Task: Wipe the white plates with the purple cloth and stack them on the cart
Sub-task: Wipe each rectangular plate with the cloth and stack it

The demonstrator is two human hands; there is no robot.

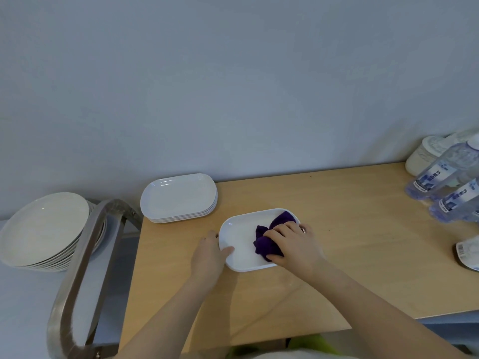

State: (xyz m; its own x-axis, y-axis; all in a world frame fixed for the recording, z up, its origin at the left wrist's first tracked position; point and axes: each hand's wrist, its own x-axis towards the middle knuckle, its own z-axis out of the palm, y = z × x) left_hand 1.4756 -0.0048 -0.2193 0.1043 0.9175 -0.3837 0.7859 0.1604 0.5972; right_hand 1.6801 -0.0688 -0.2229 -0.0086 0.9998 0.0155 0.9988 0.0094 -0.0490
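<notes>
A white oblong plate (239,234) lies on the wooden table (350,250) in front of me. My left hand (208,252) grips its left rim, thumb over the edge. My right hand (295,243) holds the crumpled purple cloth (267,238) and presses it onto the plate's right half. A stack of several white oblong plates (178,196) sits at the table's back left corner. On the cart (23,301) to the left stands a stack of round white plates (42,229).
The cart's metal handle (85,255) arches between the cart top and the table. Water bottles (445,182) and white lidded containers (425,154) crowd the table's right end. A grey wall rises right behind the table.
</notes>
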